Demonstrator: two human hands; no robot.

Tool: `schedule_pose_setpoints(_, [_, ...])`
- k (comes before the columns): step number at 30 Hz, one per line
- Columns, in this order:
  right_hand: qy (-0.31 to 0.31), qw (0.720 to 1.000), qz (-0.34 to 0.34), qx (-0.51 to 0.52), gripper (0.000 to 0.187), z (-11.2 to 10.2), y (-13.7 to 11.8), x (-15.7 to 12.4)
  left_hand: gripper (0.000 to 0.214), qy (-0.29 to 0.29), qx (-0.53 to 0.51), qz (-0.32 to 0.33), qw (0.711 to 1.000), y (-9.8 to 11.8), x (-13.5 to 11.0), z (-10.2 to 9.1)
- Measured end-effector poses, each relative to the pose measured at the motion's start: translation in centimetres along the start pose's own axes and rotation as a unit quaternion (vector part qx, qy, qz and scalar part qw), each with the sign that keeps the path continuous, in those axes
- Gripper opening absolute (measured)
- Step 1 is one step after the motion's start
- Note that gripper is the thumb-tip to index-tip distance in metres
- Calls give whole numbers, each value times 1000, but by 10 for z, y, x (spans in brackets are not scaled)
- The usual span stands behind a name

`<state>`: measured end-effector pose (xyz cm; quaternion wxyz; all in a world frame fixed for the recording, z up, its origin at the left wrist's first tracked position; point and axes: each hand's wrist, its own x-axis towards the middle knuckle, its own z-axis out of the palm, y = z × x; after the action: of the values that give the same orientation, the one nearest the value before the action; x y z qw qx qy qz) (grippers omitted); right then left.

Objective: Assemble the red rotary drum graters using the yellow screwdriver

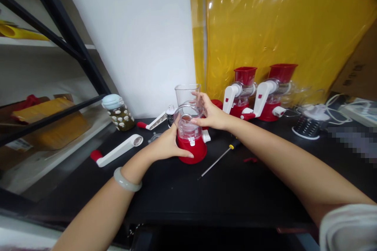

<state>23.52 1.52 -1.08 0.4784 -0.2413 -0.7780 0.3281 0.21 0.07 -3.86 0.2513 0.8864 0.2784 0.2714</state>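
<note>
A small rotary grater with a red base [193, 150] and a clear drum housing [186, 119] stands on the black table [206, 192]. My left hand [167, 145] wraps around the red base from the left, fingers closed on it. My right hand [210, 114] grips the clear housing and its tall clear hopper [185, 93] from the right. A white crank handle with a red knob [118, 151] lies loose to the left. Another white handle [153, 122] lies behind the grater.
Two assembled red-and-white graters [240, 94] [272, 94] stand at the back before a yellow plastic sheet. A screwdriver [218, 159] lies right of the base. A jar [118, 113] sits back left, a metal grating drum [309, 124] and cables at right, black shelving at left.
</note>
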Motion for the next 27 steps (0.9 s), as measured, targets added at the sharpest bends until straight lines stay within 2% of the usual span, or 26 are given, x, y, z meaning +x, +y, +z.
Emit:
schedule_pose_setpoints(6, [33, 995, 83, -53, 109, 4, -15, -2, 134, 5, 2, -20, 1000, 1, -1, 0])
schedule_pose_setpoints(10, [18, 996, 64, -61, 106, 1, -15, -2, 132, 2, 5, -26, 1000, 1, -2, 0])
schedule_pose_setpoints(16, [-34, 998, 42, 16, 99, -10, -5, -1, 131, 9, -4, -9, 1000, 1, -1, -3])
schedule_pose_setpoints(19, [-30, 996, 49, 69, 95, -11, -4, 3, 126, -25, -46, -20, 998, -1, -1, -11])
schedule_pose_setpoints(23, [-45, 993, 54, 93, 95, -7, -2, 13, 102, -103, -137, -50, 984, -8, -1, -23])
schedule_pose_setpoints(27, [-71, 991, 48, 103, 96, -4, 3, 20, 84, -132, -201, -95, 966, -20, -3, -30])
